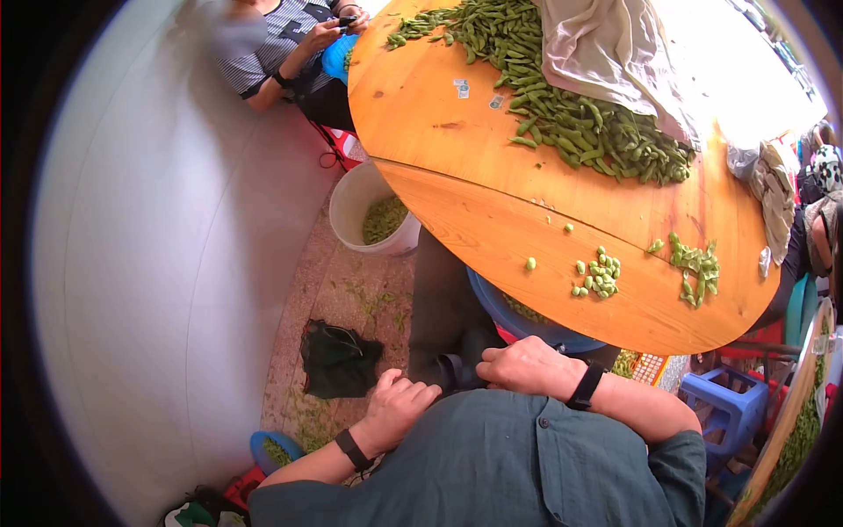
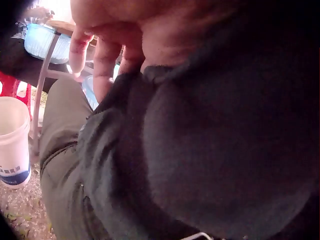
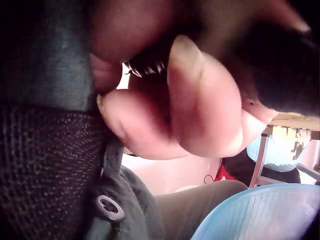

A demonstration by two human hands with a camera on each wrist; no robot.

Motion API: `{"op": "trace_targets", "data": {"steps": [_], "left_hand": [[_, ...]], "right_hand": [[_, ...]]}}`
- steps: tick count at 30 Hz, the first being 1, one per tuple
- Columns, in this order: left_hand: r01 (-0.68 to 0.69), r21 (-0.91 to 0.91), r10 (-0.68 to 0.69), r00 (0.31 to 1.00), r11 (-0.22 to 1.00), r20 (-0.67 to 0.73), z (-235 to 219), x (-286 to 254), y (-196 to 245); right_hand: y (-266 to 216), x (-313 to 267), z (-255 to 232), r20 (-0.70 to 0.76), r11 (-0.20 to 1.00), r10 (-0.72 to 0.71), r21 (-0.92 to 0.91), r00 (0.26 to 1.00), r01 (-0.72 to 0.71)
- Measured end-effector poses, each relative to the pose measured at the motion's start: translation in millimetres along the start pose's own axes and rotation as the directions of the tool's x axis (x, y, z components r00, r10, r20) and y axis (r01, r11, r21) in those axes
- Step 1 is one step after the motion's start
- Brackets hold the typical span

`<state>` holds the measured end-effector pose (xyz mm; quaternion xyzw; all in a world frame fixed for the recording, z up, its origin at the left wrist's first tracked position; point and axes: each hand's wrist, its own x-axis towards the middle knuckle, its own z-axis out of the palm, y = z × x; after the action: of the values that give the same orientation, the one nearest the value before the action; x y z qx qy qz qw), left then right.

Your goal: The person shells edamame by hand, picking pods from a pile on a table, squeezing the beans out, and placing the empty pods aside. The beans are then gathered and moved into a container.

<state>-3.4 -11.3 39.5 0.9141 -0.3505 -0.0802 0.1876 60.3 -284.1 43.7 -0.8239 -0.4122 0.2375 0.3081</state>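
Note:
Over the dark shirt front, the left hand [image 1: 399,408] lies with loosely bent fingers, and no object shows in it. Its fingers [image 2: 104,65] hang above the trouser leg in the left wrist view. Close to the table's near edge and in front of the shirt, the right hand [image 1: 527,364] has its fingers curled inward. The curled fingers [image 3: 205,110] fill the middle of the right wrist view; a dark, shiny patch shows behind them, and I cannot tell what it is. Shelled beans [image 1: 601,274] and empty pods [image 1: 698,268] lie on the wooden table [image 1: 457,211].
Green pods [image 1: 597,140] are heaped beneath a pale cloth [image 1: 606,53]. A white bucket [image 1: 342,206] stands left of the table, and a blue basin [image 1: 496,307] sits under its edge. Another person [image 1: 285,44] sits at the upper left. A blue stool [image 1: 724,404] is at the right.

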Motion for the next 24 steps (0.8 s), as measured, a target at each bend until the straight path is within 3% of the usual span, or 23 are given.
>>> {"op": "trace_targets", "data": {"steps": [7, 8, 10, 12, 13, 14, 16, 17, 18, 19, 20, 22, 23, 24], "left_hand": [[0.006, -0.111, 0.0, 0.998, 0.994, 0.055, 2.9, 2.8, -3.4], [0.058, -0.127, -0.047, 0.995, 0.99, 0.091, 0.9, -1.5, -4.2], [0.097, -0.138, -0.079, 0.989, 0.986, 0.126, -1.6, -13.7, -9.7], [0.17, 0.026, -0.168, 0.917, 0.985, 0.362, -0.2, -30.7, -19.4], [0.203, 0.086, -0.218, 0.837, 0.975, 0.502, 3.8, -37.5, -23.0], [0.179, 0.087, -0.198, 0.836, 0.98, 0.512, 5.4, -45.7, -24.4], [0.462, 0.037, -0.362, 0.64, 0.886, 0.678, 0.6, -51.3, -24.2], [0.511, -0.03, -0.323, 0.587, 0.859, 0.743, -2.5, -52.2, -27.3], [0.486, -0.032, -0.301, 0.59, 0.874, 0.749, 1.9, -56.7, -33.3], [0.659, -0.281, -0.242, 0.587, 0.698, 0.773, 11.7, -62.6, -43.0], [0.765, -0.48, -0.179, 0.593, 0.429, 0.785, 23.1, -68.3, -55.0], [0.766, -0.434, -0.19, 0.57, 0.474, 0.8, 28.3, -64.3, -68.7], [0.651, -0.387, -0.161, 0.618, 0.653, 0.769, 28.7, -58.6, -77.4], [0.509, -0.321, -0.123, 0.66, 0.799, 0.742, 21.7, -48.8, -79.8]], "right_hand": [[5.3, -5.1, 0.0, -0.052, 0.999, -0.011, 0.043, 0.999, 0.013], [4.7, -7.8, -4.4, -0.061, 0.999, -0.004, 0.032, 0.998, 0.005], [0.7, -13.1, -11.5, -0.052, 0.99, 0.009, 0.144, 0.999, -0.002], [2.4, -20.6, -17.9, -0.106, 0.988, 0.018, 0.153, 0.994, -0.001], [0.3, -26.4, -23.8, -0.175, 0.981, 0.065, 0.19, 0.982, -0.031], [-2.5, -33.3, -28.9, -0.243, 0.971, 0.117, 0.23, 0.963, -0.06], [-7.8, -48.4, -37.4, -0.318, 0.963, 0.188, 0.243, 0.929, -0.112], [-9.6, -56.4, -43.4, -0.392, 0.945, 0.242, 0.305, 0.888, -0.122], [-11.9, -64.5, -50.9, -0.461, 0.924, 0.296, 0.362, 0.836, -0.127], [-14.9, -72.7, -61.1, -0.529, 0.909, 0.34, 0.398, 0.778, -0.126], [-11.9, -78.7, -64.0, -0.604, 0.895, 0.37, 0.435, 0.706, -0.097], [-8.6, -88.9, -68.8, -0.686, 0.853, 0.504, 0.492, 0.525, -0.175], [-9.1, -93.2, -73.5, -0.695, 0.821, 0.556, 0.546, 0.457, -0.169], [-8.2, -97.3, -76.8, -0.71, 0.825, 0.554, 0.538, 0.435, -0.173]]}}
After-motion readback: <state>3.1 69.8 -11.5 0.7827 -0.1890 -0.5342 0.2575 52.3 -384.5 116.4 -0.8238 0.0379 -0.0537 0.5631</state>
